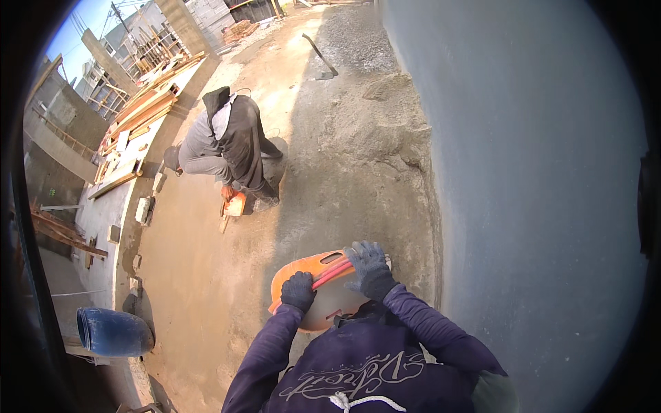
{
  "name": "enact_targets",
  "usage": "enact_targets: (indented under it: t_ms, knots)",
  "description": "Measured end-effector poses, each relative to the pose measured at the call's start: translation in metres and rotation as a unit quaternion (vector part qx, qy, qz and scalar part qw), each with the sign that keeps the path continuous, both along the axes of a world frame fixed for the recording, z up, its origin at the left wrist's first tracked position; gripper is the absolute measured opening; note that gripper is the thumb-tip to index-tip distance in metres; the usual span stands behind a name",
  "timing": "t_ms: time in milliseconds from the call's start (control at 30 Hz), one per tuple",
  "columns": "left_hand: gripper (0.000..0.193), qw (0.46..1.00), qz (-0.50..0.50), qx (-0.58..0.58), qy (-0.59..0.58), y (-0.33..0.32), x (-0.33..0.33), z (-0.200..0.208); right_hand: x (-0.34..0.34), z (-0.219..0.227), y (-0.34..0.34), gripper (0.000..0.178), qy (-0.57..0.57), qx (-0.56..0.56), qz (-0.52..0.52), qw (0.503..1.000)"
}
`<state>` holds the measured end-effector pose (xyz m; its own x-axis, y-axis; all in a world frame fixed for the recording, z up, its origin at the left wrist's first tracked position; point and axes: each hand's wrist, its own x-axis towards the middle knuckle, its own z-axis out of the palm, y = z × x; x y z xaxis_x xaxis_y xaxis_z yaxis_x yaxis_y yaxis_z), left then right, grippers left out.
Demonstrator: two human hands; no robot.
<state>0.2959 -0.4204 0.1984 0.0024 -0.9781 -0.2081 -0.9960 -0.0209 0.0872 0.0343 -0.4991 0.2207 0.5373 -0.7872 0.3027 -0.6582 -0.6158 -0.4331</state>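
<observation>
Both my hands wear dark grey work gloves. In front of my body is an orange plastic tub [292, 269] with a slotted handle hole in its rim and a grey inside; a red strip runs along the far rim. My left hand [298, 292] is closed over the rim at the left, by the end of the red strip. On the right side, my right hand [370, 268] grips the rim beside the handle hole, its fingers bent over the edge. My chest hides the near part of the tub.
A co-worker [227, 138] bends low ahead on the left, one hand on an orange tool [235, 204] at the ground. Beyond lies a hoe [321, 58] by a sand heap [385, 124]. A smooth grey wall [523, 172] bounds the right; a blue barrel [120, 332] lies left, below stacked planks [141, 110].
</observation>
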Motion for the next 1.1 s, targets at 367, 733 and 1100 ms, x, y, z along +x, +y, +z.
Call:
enact_targets:
  t_ms: [367,733,1100]
  knots:
    - [0.015,0.957,-0.254,-0.113,0.085,-0.366,-0.121,0.065,-0.041,0.023,-0.291,0.046,0.079,-0.083,-0.050,0.992]
    - [0.031,0.899,-0.331,-0.171,0.231,-0.672,-0.124,0.003,-0.053,-0.009,-0.546,0.038,0.162,-0.001,-0.165,0.973]
    - [0.042,0.752,-0.511,-0.240,0.341,-0.972,0.100,0.254,0.001,0.008,-0.743,0.044,0.221,0.229,-0.498,0.807]
